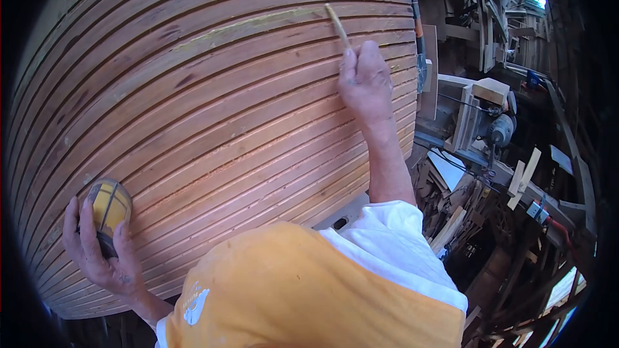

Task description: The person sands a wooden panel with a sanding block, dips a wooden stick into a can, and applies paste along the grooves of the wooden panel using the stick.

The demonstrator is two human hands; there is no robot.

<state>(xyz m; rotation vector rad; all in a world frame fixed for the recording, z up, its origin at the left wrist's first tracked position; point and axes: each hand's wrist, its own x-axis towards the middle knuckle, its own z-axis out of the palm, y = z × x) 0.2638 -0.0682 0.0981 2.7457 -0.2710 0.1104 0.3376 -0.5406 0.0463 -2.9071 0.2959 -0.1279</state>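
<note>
Thin stick, small yellow-and-dark container, curved wooden planking.
Stick: pale, slanted, gripped at lower end, tip near right end of yellow streak. Container: rounded, gripped, dark line across yellow, over planking's lower left. Planking: reddish-brown, dark parallel grooves.

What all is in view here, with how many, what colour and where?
Slatted wood surface: one, brown with dark grooves, upper left and middle
Streak: one main one, yellow, along an upper slat
Stick: one, pale, in the right hand
Cup: one, dark with yellow inside, in the left hand
Hammer-like tool: one, orange and dark, at the surface's right edge
Machine: one, grey, right side
Scrap wood: many, mostly brown, right side, too jumbled to count
Shirt: one, orange and white, bottom middle
Left hand: one, bare, lower left
Right hand: one, bare, upper middle
</note>
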